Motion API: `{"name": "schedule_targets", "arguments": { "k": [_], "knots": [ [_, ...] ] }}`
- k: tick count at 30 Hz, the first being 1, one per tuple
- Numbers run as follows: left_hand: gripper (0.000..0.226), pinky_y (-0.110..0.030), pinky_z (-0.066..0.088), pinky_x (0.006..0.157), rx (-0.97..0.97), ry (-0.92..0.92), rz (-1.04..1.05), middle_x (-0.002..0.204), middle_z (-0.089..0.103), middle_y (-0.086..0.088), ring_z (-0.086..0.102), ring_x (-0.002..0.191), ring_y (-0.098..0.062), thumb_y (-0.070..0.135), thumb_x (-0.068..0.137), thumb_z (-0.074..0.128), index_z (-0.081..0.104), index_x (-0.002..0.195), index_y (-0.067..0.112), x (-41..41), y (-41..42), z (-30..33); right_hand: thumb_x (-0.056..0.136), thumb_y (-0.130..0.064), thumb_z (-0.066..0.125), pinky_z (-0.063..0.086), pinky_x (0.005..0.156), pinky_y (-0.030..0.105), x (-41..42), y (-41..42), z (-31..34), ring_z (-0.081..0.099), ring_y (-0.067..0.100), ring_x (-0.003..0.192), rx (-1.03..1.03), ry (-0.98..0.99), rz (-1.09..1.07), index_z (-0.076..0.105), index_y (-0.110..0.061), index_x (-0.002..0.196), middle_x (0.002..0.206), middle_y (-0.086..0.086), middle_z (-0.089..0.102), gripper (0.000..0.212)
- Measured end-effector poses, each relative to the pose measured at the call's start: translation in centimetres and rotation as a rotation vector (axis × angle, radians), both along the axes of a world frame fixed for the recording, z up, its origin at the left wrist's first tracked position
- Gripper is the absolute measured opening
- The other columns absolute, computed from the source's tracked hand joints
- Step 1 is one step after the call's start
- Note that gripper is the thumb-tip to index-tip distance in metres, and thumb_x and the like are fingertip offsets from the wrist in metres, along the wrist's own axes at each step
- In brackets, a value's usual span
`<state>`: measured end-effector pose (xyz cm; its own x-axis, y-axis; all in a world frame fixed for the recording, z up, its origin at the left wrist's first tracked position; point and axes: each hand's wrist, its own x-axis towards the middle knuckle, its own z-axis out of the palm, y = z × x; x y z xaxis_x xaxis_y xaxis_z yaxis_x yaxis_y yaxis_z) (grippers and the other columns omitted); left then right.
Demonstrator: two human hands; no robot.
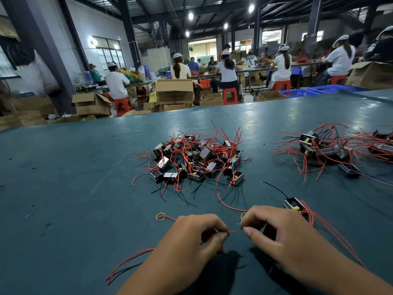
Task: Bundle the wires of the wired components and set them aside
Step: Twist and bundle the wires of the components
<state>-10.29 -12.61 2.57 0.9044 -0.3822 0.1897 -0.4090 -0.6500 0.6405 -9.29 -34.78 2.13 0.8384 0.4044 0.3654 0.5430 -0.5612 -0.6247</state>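
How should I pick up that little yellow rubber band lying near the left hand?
Pinch the yellow rubber band from above at its left rim, thumb and fingertip either side. It lies flat on the green table, so nothing sticks up, and a red wire seems to touch its right edge.

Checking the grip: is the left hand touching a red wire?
Touching: the head view shows the left hand pinching a red wire at its fingertips.

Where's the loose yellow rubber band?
In the head view, the yellow rubber band lies flat on the green table, just left of the left hand, nearer than the central component pile.
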Motion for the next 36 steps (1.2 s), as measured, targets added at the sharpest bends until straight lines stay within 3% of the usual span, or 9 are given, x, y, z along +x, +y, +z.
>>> {"name": "schedule_targets", "arguments": {
  "k": [5,14,19,23,27,31,36],
  "knots": [
    [0.005,-0.038,0.053,0.075,-0.051,0.021,0.009,0.077,0.072,0.018,0.067,0.076,-0.011,0.033,0.096,0.055,0.057,0.092,0.032,-0.3,-0.2,-0.2,0.086,-0.019,0.072,0.04,0.062,0.006,-0.2,0.4,-0.4,0.061,-0.003,0.066,0.088,0.041,-0.068,0.068,-0.031,0.076,0.074,-0.02,0.069,0.016],
    [0.01,-0.041,0.054,0.077,-0.104,0.03,0.042,0.076,0.073,0.016,0.068,0.073,-0.005,0.027,0.098,0.058,0.058,0.088,0.027,-0.3,-0.3,-0.3,0.084,-0.023,0.074,0.046,0.058,0.014,-0.4,1.3,-0.9,0.064,0.004,0.061,0.194,0.094,-0.102,0.069,-0.033,0.082,0.067,-0.009,0.07,0.011],
    [0.008,-0.046,0.054,0.076,-0.165,0.075,0.052,0.076,0.074,0.011,0.069,0.073,-0.02,0.026,0.097,0.056,0.058,0.089,0.024,-0.5,-0.4,0.1,0.085,-0.015,0.073,0.05,0.054,0.02,-0.1,1.4,-1.2,0.066,0.008,0.053,0.274,0.137,-0.153,0.069,-0.029,0.081,0.06,-0.004,0.067,0.016],
    [0.009,-0.049,0.054,0.075,-0.188,0.086,0.059,0.076,0.074,0.008,0.068,0.073,-0.03,0.025,0.098,0.057,0.057,0.089,0.024,-0.5,-0.5,0.0,0.085,-0.02,0.074,0.048,0.058,0.02,0.1,1.4,-1.4,0.065,0.005,0.057,0.244,0.124,-0.144,0.07,-0.032,0.082,0.065,-0.01,0.069,0.013],
    [0.01,-0.048,0.056,0.077,-0.201,0.108,0.064,0.074,0.074,0.007,0.071,0.073,-0.02,0.023,0.1,0.058,0.058,0.09,0.023,-0.3,-0.5,-0.4,0.085,-0.018,0.074,0.054,0.061,0.027,0.1,1.6,-1.5,0.066,0.008,0.059,0.309,0.171,-0.106,0.07,-0.03,0.083,0.067,-0.004,0.071,0.013],
    [0.011,-0.046,0.058,0.078,-0.218,0.109,0.055,0.074,0.075,0.008,0.072,0.072,-0.01,0.023,0.1,0.059,0.058,0.089,0.024,-0.2,-0.7,-0.9,0.085,-0.015,0.074,0.054,0.059,0.023,0.2,1.8,-1.6,0.069,0.01,0.06,0.397,0.204,-0.08,0.072,-0.028,0.082,0.07,-0.001,0.073,0.013],
    [0.011,-0.045,0.059,0.076,-0.247,0.114,0.064,0.076,0.076,0.006,0.073,0.072,-0.01,0.023,0.1,0.058,0.059,0.09,0.02,-0.4,-1.0,-0.9,0.086,-0.016,0.073,0.049,0.058,0.025,0.1,2.1,-1.7,0.061,0.008,0.059,0.419,0.185,-0.079,0.072,-0.029,0.083,0.069,0.002,0.071,0.013]
  ]
}}
